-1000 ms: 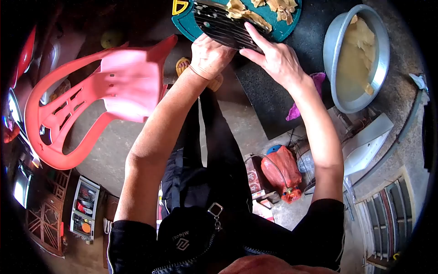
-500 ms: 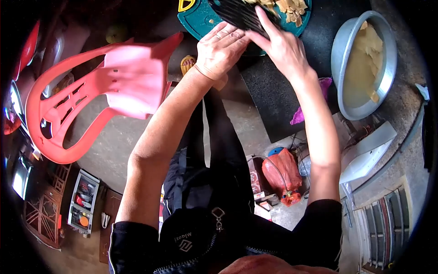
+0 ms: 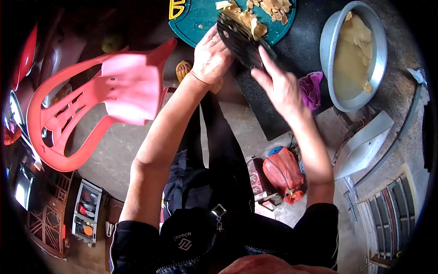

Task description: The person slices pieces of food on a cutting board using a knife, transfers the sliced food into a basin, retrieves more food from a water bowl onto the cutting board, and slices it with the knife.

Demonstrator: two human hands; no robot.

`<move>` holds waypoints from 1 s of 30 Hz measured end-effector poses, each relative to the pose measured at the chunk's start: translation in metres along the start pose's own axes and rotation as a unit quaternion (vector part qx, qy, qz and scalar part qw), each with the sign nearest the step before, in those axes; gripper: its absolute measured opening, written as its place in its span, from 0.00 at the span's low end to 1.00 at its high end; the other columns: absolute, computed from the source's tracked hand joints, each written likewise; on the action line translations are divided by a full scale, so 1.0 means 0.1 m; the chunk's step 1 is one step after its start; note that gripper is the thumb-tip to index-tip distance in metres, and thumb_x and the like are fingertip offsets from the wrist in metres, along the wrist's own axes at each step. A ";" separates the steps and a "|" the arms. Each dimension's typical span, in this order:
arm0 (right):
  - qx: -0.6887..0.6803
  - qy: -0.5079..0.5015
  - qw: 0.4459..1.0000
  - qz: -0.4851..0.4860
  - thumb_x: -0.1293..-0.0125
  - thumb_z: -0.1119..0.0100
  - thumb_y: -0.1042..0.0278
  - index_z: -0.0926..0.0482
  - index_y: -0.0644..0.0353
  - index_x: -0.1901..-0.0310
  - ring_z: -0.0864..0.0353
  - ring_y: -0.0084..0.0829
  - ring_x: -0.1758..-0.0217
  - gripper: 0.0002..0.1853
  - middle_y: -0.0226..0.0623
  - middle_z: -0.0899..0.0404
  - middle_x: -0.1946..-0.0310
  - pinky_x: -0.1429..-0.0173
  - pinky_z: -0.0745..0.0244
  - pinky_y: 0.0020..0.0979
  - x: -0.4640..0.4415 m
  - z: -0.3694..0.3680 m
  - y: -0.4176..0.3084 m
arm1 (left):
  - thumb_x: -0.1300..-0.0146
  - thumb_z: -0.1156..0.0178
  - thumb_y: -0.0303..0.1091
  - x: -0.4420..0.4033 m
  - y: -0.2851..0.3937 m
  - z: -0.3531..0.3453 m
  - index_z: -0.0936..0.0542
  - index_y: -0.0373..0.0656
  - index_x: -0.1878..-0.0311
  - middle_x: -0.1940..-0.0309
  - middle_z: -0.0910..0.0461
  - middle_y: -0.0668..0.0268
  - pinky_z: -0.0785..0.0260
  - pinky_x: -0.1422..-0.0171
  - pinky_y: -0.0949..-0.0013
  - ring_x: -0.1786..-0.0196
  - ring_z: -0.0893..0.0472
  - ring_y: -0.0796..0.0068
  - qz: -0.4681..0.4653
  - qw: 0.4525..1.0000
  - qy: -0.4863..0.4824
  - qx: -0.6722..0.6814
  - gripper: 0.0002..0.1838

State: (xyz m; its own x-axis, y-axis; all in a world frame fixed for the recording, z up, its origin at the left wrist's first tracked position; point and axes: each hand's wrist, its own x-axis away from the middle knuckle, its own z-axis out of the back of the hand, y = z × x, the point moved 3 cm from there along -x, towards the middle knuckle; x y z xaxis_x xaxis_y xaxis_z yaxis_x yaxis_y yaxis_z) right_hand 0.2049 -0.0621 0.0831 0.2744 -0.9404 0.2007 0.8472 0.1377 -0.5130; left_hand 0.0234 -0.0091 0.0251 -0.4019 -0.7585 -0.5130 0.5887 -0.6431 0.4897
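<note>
My right hand (image 3: 280,89) is closed on a black cleaver (image 3: 244,48), with a finger stretched along its dark blade. The blade is tilted over the near edge of a round green cutting board (image 3: 196,25). Pale yellow-brown slices (image 3: 253,25) lie against the far edge of the blade, and more cut pieces (image 3: 276,9) rest on the board. Beside the left edge of the blade is my left hand (image 3: 212,57), its fingers extended and partly hidden by the blade. Nothing shows in its grip. The cleaver's handle is covered by my right hand.
On the right stands a metal basin (image 3: 326,52) with large pale pieces in cloudy liquid. A purple cloth (image 3: 311,89) lies on the dark table (image 3: 262,107). At left is a pink plastic chair (image 3: 132,86); a red-covered gas cylinder (image 3: 283,169) stands below on the floor.
The cleaver has come toward me and turned, so more of its blade and the slices show. My right hand has moved down with it; my left hand has shifted slightly left. The view has moved too.
</note>
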 end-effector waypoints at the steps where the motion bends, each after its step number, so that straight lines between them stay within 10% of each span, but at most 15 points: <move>1: -0.006 0.012 1.000 -0.001 0.30 0.48 0.43 0.37 0.56 0.29 0.27 0.29 0.90 0.35 0.34 0.30 0.92 0.87 0.32 0.31 0.15 -0.06 0.02 | 0.53 0.37 0.30 0.03 -0.03 -0.03 0.17 0.46 0.64 0.56 0.16 0.69 0.35 0.30 0.58 0.41 0.21 0.68 -0.015 1.000 -0.002 0.009 0.10; 10: 0.019 0.005 1.000 -0.006 0.34 0.41 0.42 0.44 0.56 0.27 0.17 0.43 0.82 0.41 0.46 0.21 0.85 0.79 0.22 0.40 -0.17 -0.17 0.03 | 0.54 0.37 0.30 0.04 -0.03 -0.05 0.16 0.48 0.63 0.57 0.16 0.71 0.34 0.31 0.59 0.44 0.19 0.69 0.004 1.000 -0.006 -0.029 0.12; 14: 0.063 0.090 0.987 0.113 0.31 0.44 0.47 0.39 0.56 0.29 0.27 0.23 0.90 0.35 0.33 0.29 0.91 0.88 0.30 0.26 -0.47 -0.29 0.10 | 0.54 0.37 0.29 0.03 0.01 -0.09 0.16 0.49 0.66 0.63 0.16 0.71 0.29 0.39 0.64 0.53 0.17 0.70 0.028 0.999 0.000 -0.032 0.10; 15: 0.021 0.019 0.999 0.030 0.32 0.40 0.51 0.35 0.52 0.31 0.17 0.51 0.76 0.32 0.50 0.23 0.83 0.73 0.21 0.43 -0.60 -0.19 0.00 | 0.54 0.34 0.30 0.05 -0.01 -0.11 0.17 0.48 0.68 0.67 0.16 0.70 0.27 0.41 0.59 0.59 0.16 0.69 0.041 0.998 -0.027 -0.044 0.07; 17: 0.032 0.102 0.988 0.113 0.29 0.48 0.44 0.37 0.57 0.30 0.30 0.21 0.91 0.33 0.31 0.31 0.92 0.88 0.30 0.26 -0.78 -0.23 0.00 | 0.55 0.30 0.32 0.02 0.01 -0.11 0.18 0.47 0.72 0.71 0.16 0.68 0.26 0.42 0.55 0.65 0.16 0.68 0.037 0.997 -0.020 -0.064 0.06; 18: 0.055 -0.039 0.998 -0.007 0.28 0.46 0.48 0.27 0.66 0.39 0.19 0.32 0.78 0.28 0.45 0.19 0.77 0.73 0.21 0.32 -0.93 -0.05 -0.13 | 0.54 0.30 0.32 -0.02 0.01 -0.11 0.18 0.47 0.72 0.70 0.16 0.68 0.26 0.41 0.55 0.64 0.16 0.68 0.028 0.998 0.005 -0.063 0.06; 21: 0.043 0.025 0.999 0.019 0.32 0.42 0.47 0.35 0.51 0.31 0.18 0.46 0.80 0.32 0.49 0.26 0.86 0.74 0.22 0.40 -0.69 -0.13 0.02 | 0.53 0.32 0.31 0.01 0.00 -0.09 0.17 0.48 0.70 0.66 0.16 0.71 0.29 0.38 0.58 0.56 0.16 0.71 0.029 0.997 -0.008 -0.072 0.06; 23: 0.047 0.045 0.997 0.042 0.31 0.46 0.42 0.38 0.59 0.30 0.24 0.30 0.90 0.37 0.37 0.28 0.92 0.87 0.27 0.34 -0.39 -0.17 0.25 | 0.53 0.33 0.30 0.03 -0.02 -0.10 0.17 0.49 0.68 0.63 0.16 0.73 0.30 0.36 0.59 0.51 0.17 0.72 0.031 0.997 -0.020 -0.073 0.06; 30: 0.064 0.045 0.996 0.048 0.32 0.43 0.45 0.38 0.56 0.29 0.21 0.34 0.87 0.36 0.40 0.26 0.90 0.82 0.23 0.36 -0.22 0.00 0.42 | 0.49 0.33 0.30 -0.01 0.03 -0.09 0.15 0.50 0.63 0.55 0.15 0.72 0.31 0.34 0.60 0.44 0.19 0.75 0.020 0.997 0.015 -0.069 0.09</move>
State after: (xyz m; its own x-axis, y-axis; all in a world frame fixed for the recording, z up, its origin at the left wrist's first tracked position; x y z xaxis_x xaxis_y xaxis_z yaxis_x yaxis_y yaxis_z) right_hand 0.2341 -0.0354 0.0570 0.3196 -0.9443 0.0780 0.8717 0.2607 -0.4149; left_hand 0.0316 -0.0090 0.0209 -0.3566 -0.7781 -0.5170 0.6953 -0.5907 0.4094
